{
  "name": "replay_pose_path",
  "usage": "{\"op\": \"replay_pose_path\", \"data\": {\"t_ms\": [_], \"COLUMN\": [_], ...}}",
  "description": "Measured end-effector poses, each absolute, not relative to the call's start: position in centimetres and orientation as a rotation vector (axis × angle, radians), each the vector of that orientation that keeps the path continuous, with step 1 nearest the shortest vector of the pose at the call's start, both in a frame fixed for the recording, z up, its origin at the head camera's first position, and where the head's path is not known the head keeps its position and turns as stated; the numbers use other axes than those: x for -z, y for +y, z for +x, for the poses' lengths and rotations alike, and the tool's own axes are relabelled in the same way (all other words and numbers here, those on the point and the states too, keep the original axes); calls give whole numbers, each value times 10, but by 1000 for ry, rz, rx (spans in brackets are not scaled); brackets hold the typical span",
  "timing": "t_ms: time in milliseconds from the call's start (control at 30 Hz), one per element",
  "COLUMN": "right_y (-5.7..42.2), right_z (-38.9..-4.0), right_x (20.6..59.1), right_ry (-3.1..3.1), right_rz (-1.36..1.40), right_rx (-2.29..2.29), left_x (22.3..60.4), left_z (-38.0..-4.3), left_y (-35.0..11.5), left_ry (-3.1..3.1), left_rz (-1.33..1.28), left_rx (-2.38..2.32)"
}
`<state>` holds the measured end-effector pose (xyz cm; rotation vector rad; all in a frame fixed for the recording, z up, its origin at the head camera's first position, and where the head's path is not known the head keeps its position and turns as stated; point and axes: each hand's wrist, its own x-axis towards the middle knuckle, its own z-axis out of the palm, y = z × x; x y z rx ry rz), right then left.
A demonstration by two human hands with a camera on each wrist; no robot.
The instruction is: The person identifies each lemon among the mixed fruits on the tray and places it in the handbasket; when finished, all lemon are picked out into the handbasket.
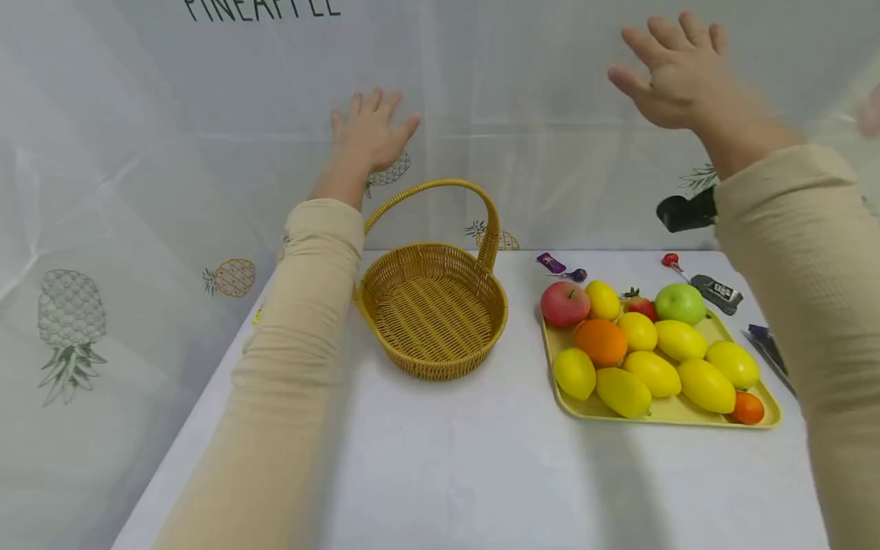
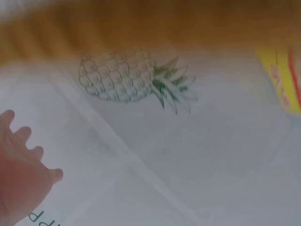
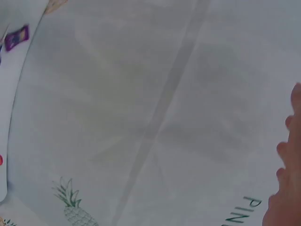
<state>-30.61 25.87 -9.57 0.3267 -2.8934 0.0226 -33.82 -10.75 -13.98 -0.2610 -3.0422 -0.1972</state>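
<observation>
Both hands are raised with fingers spread, holding nothing. My left hand is up behind the basket's handle, in front of the curtain; the left wrist view shows that hand at its left edge. Higher and to the right is my right hand, above the fruit tray; it also appears as a hand at the right wrist view's edge. An empty wicker basket with a tall arched handle stands upright on the table. A yellow tray holds lemons, an orange, a red apple and a green apple.
A strawberry and a small orange fruit are on the tray too. Behind it lie a purple-wrapped candy, lollipops and a black packet. A pineapple-print curtain hangs around the white table.
</observation>
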Motion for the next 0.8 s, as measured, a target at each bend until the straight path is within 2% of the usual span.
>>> {"op": "replay_pose_path", "data": {"t_ms": [233, 367, 500, 600, 700, 800], "right_y": [318, 339, 369, 402, 441, 476], "right_z": [-262, -230, -212, -201, -182, -165], "right_x": [131, 165, 206, 246, 294, 334], "right_ry": [-2764, -2668, -2368, -1959, -1720, -1648], "right_rz": [601, 543, 425, 474, 643, 648], "right_rx": [-262, -710, -1552, -2116, -2346, -2421], "left_x": [145, 161, 186, 212, 240, 267], "left_z": [-325, -311, -297, -289, -284, -280], "left_y": [-137, -161, -186, -204, -217, -226], "left_ry": [-2911, -2810, -2757, -2763, -2793, -2807], "left_rz": [-622, -766, -750, -684, -617, -550], "left_rx": [359, 626, 864, 1014, 1150, 1316]}}
